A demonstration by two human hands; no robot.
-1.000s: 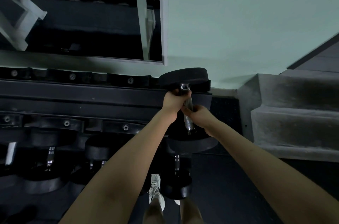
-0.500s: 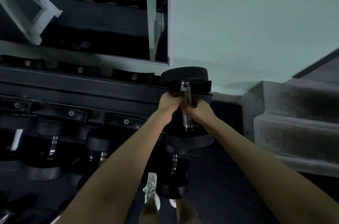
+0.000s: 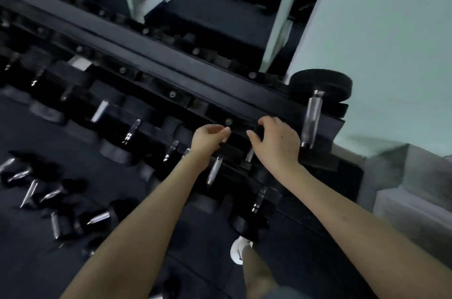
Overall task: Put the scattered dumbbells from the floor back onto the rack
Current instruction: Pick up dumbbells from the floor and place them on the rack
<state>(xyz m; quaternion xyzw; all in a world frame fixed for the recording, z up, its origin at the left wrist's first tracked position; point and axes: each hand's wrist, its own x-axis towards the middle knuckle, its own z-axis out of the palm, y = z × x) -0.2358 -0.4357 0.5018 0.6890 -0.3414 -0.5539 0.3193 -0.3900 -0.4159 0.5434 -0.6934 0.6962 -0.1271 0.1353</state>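
Left grip [image 3: 209, 138] and right grip [image 3: 276, 142] hang relaxed, holding nothing. One dumbbell [image 3: 315, 108] sits at the rack's [image 3: 171, 78] right end. Likely next: reach left and down for the scattered dumbbells [image 3: 95, 218] on the floor [image 3: 36, 267].

before you: black rack [image 3: 156, 54], black-headed dumbbell [image 3: 313, 115] with chrome handle, pale green wall [image 3: 391, 29], dark grey floor [image 3: 36, 269], grey steps [image 3: 415, 201], and your white shoe [image 3: 237, 249].

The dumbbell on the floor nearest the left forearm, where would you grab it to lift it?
Grip the dumbbell by its chrome bar, midway between the black heads, coming from above. It lies flat on the floor, bar exposed on top; a centred hold should keep it balanced.
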